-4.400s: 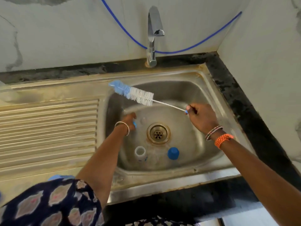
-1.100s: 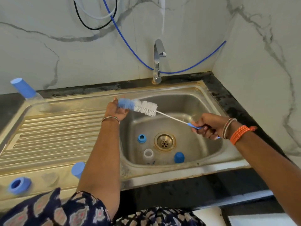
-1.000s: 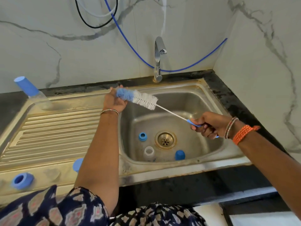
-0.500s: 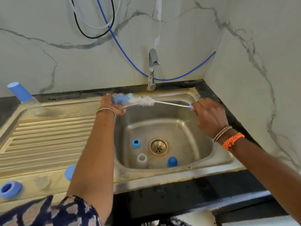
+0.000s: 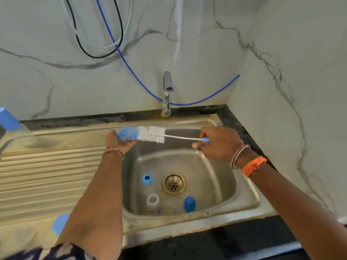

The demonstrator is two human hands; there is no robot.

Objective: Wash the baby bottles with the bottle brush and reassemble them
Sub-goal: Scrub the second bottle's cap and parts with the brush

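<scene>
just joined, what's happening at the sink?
A person holds the bottle brush level over the sink basin: left hand on the blue tip, right hand on the handle. An open bottle, a blue ring and a blue cap sit in the basin. The tap looks off.

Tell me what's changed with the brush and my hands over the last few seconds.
The bottle brush rose from over the basin to the sink's back rim and levelled out. The left hand took hold of its blue tip; the right hand kept the handle. The bottle parts in the basin stayed put.
</scene>
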